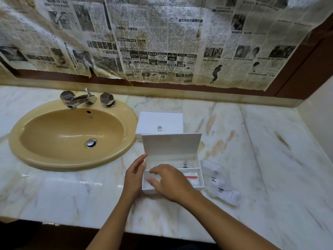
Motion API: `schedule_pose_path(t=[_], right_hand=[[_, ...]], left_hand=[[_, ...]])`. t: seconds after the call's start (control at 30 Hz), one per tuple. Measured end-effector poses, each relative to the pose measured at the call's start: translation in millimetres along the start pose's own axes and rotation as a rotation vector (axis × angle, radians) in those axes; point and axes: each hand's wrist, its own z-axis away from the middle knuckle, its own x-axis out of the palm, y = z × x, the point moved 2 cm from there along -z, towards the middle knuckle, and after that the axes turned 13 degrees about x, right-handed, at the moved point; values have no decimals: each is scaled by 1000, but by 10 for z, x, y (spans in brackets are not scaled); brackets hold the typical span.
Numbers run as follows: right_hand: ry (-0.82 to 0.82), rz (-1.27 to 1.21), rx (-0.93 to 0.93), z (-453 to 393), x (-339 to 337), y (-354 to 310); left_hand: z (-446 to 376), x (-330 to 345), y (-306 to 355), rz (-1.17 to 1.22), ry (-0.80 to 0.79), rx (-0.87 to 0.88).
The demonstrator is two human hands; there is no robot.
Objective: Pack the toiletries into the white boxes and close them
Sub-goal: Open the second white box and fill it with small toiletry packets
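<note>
Packing step underway at lower centre of frame: marble table [252, 159] carries the open white box [173, 170], lid standing upright at its far edge, two long compartments inside. Closed white box [160, 121] with a small clear knob sits just behind it, touching or nearly so, next to the tan sink [72, 134] at left. Left hand [134, 175] rests flat against the box's left wall, fingers straight, steadying it, gripping nothing. Right hand [167, 181] hovers over the near compartment, fingers spread and blurred; cannot tell if it pinches anything, looks like pressing or settling contents. Judgement: to do this well, keep the left hand bracing the wall so the light box doesn't slide, lay items lengthwise and flat so the lid can drop fully. Inside, a wrapped item with a red-orange strip [191, 177] lies in the near compartment at right; a small printed sachet [185, 164] shows in the far compartment. Loose white toiletry packets [223, 188] lie on the table just right of the box, still unpacked, so the task seems partway. Packets look soft, thin, and slippery.
</note>
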Motion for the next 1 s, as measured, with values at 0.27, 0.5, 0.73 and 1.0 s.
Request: schedule_pose_path(t=[0.27, 0.5, 0.73, 1.0], right_hand=[[600, -359, 283, -7, -790, 615], [313, -5, 637, -44, -721, 1355], [212, 39, 711, 5, -428, 1523], [413, 31, 669, -38, -323, 1652]], left_hand=[[10, 26, 38, 61, 20, -43], [16, 36, 31, 39, 20, -49], [16, 45, 47, 40, 25, -41], [24, 48, 71, 22, 26, -36]])
